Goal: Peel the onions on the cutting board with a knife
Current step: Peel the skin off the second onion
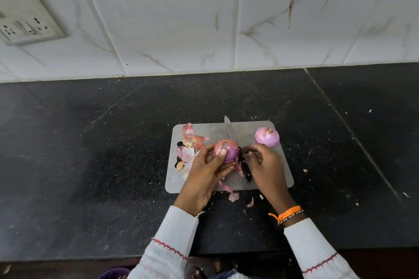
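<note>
I take the cutting board (281, 172) as my landmark. Over its middle, my left hand (204, 172) cups the onion (226, 150) I am peeling, fingers curled under it and the thumb pressed on its top. Just beside it my right hand (264, 165) is curled round the black handle of the knife (234, 133), and its fingertips seem to pinch a strip of skin against the blade's heel; I cannot tell how firm that pinch is. The blade runs away from me, its tip just past the board's far edge. A long ribbon of peel hangs from the onion towards the board's near edge. A second onion (267, 136), already bare and glossy, sits at the board's far right corner. Loose peels (189, 149) are heaped along the board's left side, and a few scraps lie on the dark counter (90, 142) off the near edge.

To do this well, I judge I should keep the blade shallow, catch only the papery layer, and turn the onion with my left hand rather than dragging the knife. My thumb sits close to the edge, so I should pull the skin away from it. The end nearer the knife still looks dry and brownish and likely needs more stripping.
</note>
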### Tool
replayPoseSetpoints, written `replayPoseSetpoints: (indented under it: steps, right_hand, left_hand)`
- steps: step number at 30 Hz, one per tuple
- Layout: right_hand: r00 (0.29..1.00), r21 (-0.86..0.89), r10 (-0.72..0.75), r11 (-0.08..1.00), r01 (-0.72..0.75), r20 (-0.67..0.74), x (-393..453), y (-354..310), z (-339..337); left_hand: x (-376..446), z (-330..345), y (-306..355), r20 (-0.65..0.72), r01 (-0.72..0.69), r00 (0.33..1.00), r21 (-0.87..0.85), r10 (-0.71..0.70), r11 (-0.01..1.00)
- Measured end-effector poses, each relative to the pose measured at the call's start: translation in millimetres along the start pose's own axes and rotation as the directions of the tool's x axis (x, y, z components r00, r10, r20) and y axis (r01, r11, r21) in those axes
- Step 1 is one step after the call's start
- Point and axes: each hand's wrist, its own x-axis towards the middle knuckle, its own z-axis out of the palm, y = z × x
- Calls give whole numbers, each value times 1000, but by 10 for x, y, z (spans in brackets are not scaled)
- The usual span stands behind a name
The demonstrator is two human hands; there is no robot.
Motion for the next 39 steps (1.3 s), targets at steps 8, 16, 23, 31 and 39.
replayPoseSetpoints:
  steps: [8,16,23,31,39]
  right_hand:
    - [991,330,107,935,-128,82,-20,-210,-11]
    - [1000,181,9,983,-6,-15,-12,-224,-19]
    - [1000,155,10,988,-9,-4,5,-200,-33]
    - [998,73,-62,995,64,-30,12,-178,-36]
    - [996,46,-51,997,54,-67,1,-156,-43]
  left_hand:
    - [12,-25,-9,-30,-32,999,16,32,999]
    - [10,-9,-16,-49,-130,989,194,142,972]
    - [31,-28,-24,-48,-123,989,264,140,957]
    - [29,-21,-50,-21,-115,992,266,125,957]
    - [19,-12,-57,-22,-62,997,221,68,973]
